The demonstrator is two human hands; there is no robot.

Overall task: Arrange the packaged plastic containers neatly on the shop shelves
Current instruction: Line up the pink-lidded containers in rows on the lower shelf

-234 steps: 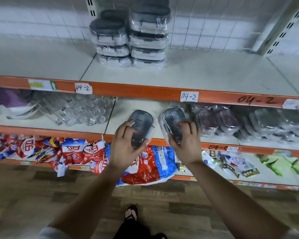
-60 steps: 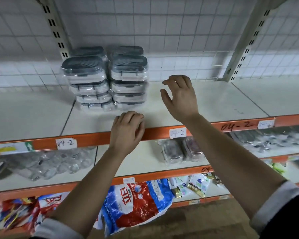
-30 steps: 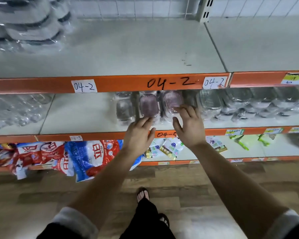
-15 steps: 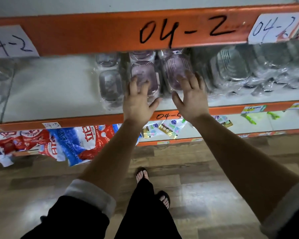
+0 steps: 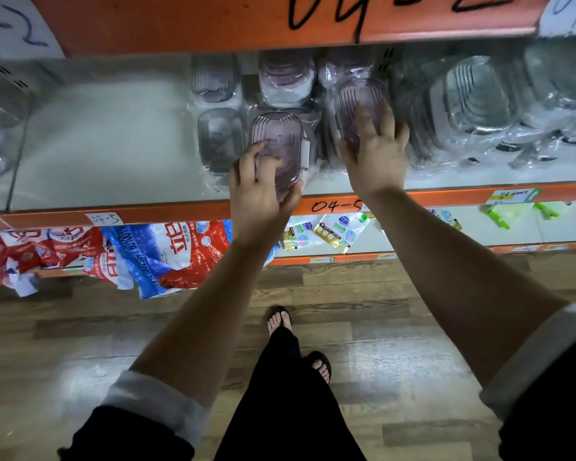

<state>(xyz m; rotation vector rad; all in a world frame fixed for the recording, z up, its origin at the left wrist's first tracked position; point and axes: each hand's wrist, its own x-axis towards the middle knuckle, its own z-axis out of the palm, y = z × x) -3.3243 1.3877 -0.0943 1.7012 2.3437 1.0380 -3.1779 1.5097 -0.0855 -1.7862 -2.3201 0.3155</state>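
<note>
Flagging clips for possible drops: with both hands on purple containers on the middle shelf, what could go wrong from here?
The left hand grips a purple container at the shelf's front edge; its glossy wrap could slip and it might drop to the floor. The right hand rests on a second purple container packed against loose clear packs; pulling it may drag those forward.
</note>
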